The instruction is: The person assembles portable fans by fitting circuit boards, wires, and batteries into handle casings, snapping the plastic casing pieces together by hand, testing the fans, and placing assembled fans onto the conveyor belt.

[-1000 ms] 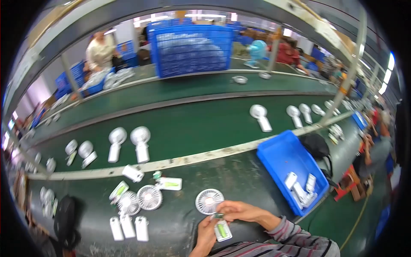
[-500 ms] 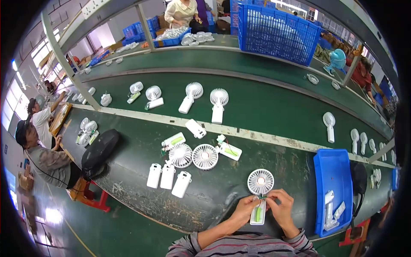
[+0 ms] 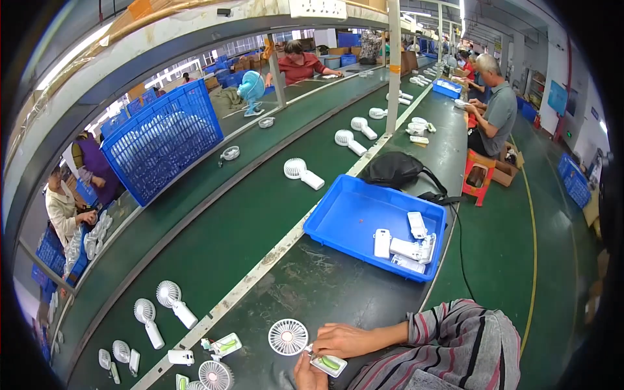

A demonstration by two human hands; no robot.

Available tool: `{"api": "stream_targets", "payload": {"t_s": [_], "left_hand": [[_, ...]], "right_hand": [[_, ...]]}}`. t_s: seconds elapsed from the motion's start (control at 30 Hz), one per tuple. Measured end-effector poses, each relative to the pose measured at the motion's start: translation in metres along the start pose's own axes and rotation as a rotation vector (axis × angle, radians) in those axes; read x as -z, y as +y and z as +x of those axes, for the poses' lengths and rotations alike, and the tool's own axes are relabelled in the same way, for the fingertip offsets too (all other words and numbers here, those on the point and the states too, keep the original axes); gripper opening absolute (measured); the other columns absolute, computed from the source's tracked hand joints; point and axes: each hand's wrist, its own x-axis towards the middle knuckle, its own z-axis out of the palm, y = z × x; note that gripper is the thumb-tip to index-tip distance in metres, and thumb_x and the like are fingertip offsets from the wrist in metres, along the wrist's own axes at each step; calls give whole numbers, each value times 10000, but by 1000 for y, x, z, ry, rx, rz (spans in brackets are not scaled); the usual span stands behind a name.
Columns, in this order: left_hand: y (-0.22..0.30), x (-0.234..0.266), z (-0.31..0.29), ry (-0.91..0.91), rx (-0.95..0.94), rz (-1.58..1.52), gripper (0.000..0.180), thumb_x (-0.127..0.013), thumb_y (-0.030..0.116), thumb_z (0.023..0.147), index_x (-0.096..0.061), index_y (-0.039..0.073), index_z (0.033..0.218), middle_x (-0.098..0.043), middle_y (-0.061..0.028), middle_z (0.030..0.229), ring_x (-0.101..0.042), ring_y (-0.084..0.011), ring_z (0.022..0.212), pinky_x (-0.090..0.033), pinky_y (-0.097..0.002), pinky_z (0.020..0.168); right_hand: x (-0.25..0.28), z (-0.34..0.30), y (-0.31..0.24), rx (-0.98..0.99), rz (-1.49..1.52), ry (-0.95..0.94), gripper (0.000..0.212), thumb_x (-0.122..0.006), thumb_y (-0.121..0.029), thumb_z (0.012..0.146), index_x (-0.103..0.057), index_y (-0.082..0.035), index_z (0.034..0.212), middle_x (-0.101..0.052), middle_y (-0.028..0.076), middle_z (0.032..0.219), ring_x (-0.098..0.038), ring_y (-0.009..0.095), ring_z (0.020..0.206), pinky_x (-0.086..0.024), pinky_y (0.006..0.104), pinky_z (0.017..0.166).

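A white handheld fan [image 3: 288, 337] lies on the dark bench with its handle opened, and a green cell [image 3: 330, 362] shows inside the handle shell. My left hand [image 3: 311, 374] comes in from the lower edge, its fingers closed on the near side of the handle close to the fan's neck. From the right, my right hand [image 3: 343, 340] reaches over the handle, its fingers curled down at the neck. Those fingertips meet the left ones, and whatever small part is between them is hidden. Another opened fan [image 3: 216, 375] lies to the left, beside an opened handle half with a green cell [image 3: 226, 344].
A blue tray [image 3: 338, 208] holding white handle covers sits farther along the bench, with a black bag [image 3: 393, 170] behind it. Finished-looking white fans [image 3: 304, 174] lie along the green conveyor [image 3: 227, 240]. A person [image 3: 497, 107] sits on the right.
The view has swung to the right, bringing the tray and the seated person on the right into sight. My right hand now lies over the handle, more palm-down than before.
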Motion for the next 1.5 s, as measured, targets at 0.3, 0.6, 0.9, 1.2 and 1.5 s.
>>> {"api": "stream_targets", "payload": {"t_s": [0.3,0.6,0.9,1.2,1.5], "left_hand": [[4,-1,3,51,-34,-5,241,-550,113,832,-535,-70,988,-596,-143,973,-612,-226,865,-514,-332,775],[4,-16,-1,27,-40,28,234,-525,87,851,-518,-89,1007,-588,-159,985,-605,-228,889,-511,-342,788],[1,-12,-12,154,-68,-17,187,-485,69,876,-525,-79,983,-584,-140,935,-588,-217,847,-496,-342,760],[15,-40,-8,87,18,-39,234,-461,132,905,-537,-60,1015,-612,-134,923,-608,-195,826,-495,-304,748],[14,-27,-11,96,61,-68,238,-455,152,909,-551,-50,990,-620,-116,886,-619,-168,772,-512,-285,704]], "right_hand": [[6,15,-1,-10,182,44,96,-613,-97,789,-563,-27,832,-574,91,809,-554,256,800,-456,349,680],[8,8,10,-70,377,25,102,-576,-85,821,-589,-1,879,-594,112,833,-570,266,819,-461,347,719],[3,8,12,103,229,53,111,-556,-79,808,-602,-5,877,-585,120,832,-564,270,799,-466,348,713],[14,20,11,-263,272,66,68,-648,-13,729,-647,-17,797,-616,82,745,-583,177,654,-452,283,571],[5,23,6,-164,167,25,80,-627,28,712,-632,9,790,-617,90,755,-570,223,696,-460,312,593]]}}
